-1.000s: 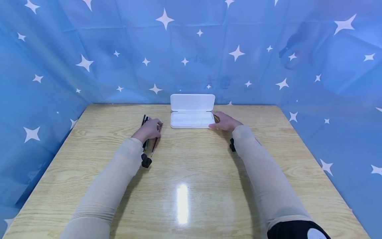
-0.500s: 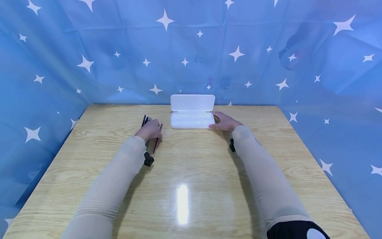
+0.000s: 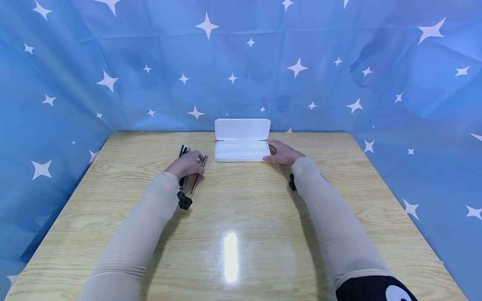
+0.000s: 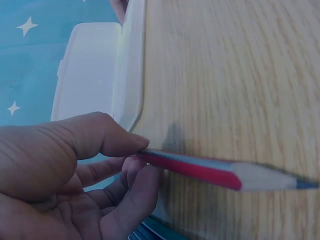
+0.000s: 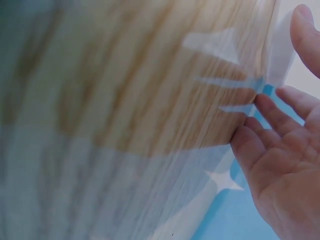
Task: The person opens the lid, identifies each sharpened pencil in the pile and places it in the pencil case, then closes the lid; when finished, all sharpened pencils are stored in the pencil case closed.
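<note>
Between thumb and fingertips, my left hand (image 3: 188, 164) pinches a sharpened pencil (image 4: 200, 170) with red and grey-blue sides. Its dark point faces the near side of the table. Several dark pens or pencils (image 3: 183, 182) lie under and beside this hand, partly hidden by it. A white pencil case (image 3: 242, 160) sits at the back middle with its lid (image 3: 242, 128) raised. My right hand (image 3: 283, 153) holds the case's right end, thumb at the front corner and fingers behind. In the right wrist view the fingertips (image 5: 260, 100) are low beside the case.
The wooden table (image 3: 241, 217) has a glossy surface that reflects light. A blue curtain (image 3: 241, 58) with white stars hangs right behind the case and along both sides. A black wrist camera (image 3: 184, 200) hangs under the left sleeve.
My left hand shifts slightly to the right and then back left, and the pencil in its fingers tilts a little with it. The right hand and the pencil case stay in place.
</note>
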